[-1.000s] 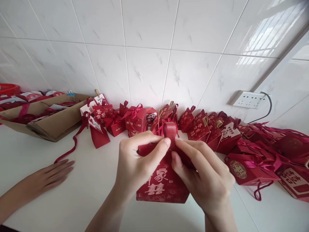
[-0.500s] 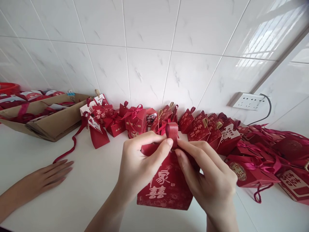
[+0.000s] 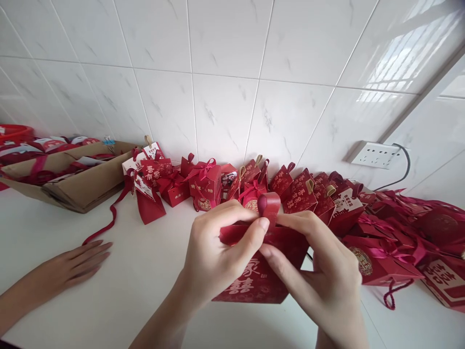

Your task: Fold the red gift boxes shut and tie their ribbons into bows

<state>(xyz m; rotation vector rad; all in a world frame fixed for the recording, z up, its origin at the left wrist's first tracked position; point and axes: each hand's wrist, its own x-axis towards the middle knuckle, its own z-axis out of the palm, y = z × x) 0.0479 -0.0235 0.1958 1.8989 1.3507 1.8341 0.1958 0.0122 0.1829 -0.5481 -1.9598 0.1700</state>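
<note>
A red box [image 3: 269, 286] with pale printed characters stands on the white table in front of me. From its top a dark red strap [image 3: 271, 208] rises in a loop. My left hand [image 3: 221, 247] pinches the base of this strap at the box's left upper edge, thumb against forefinger. On the other side my right hand [image 3: 319, 271] closes thumb and fingers on the box's top edge, close to the strap. The fingers partly hide the box's opening and its print.
Another person's hand [image 3: 80, 264] lies flat on the white table [image 3: 145, 271] at the left, by a red ribbon [image 3: 112, 218]. Behind are a cardboard box [image 3: 87, 186] and several small red gift boxes [image 3: 207, 182] along the tiled wall. A socket strip [image 3: 374, 155] is on the right.
Both my hands and the strap have shifted slightly right and down. The box's top now leans toward me, with its opening more visible. The other person's hand has stayed on the table.
</note>
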